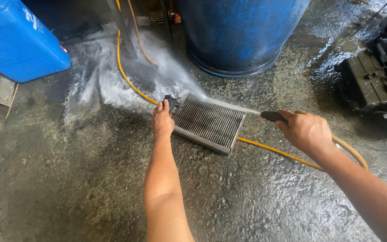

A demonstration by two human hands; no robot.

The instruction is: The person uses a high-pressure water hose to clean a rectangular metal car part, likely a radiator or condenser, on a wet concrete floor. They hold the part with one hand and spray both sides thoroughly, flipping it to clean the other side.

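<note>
A small finned metal radiator core [209,122] stands tilted on the wet concrete floor. My left hand [162,122] grips its left end by a black fitting [172,103] and holds it up. My right hand [306,131] is closed around the black handle of a spray nozzle [273,116] fed by a yellow hose [274,151]. The nozzle points at the radiator's top edge, and a jet of water hits it. White spray [113,76] fans out to the far left beyond the radiator.
A big blue drum [238,36] stands just behind the radiator. A blue plastic jerrycan [16,40] sits at the far left. Dark plastic parts [377,80] lie at the right. The hose [124,67] loops back along the floor past a metal leg [122,27].
</note>
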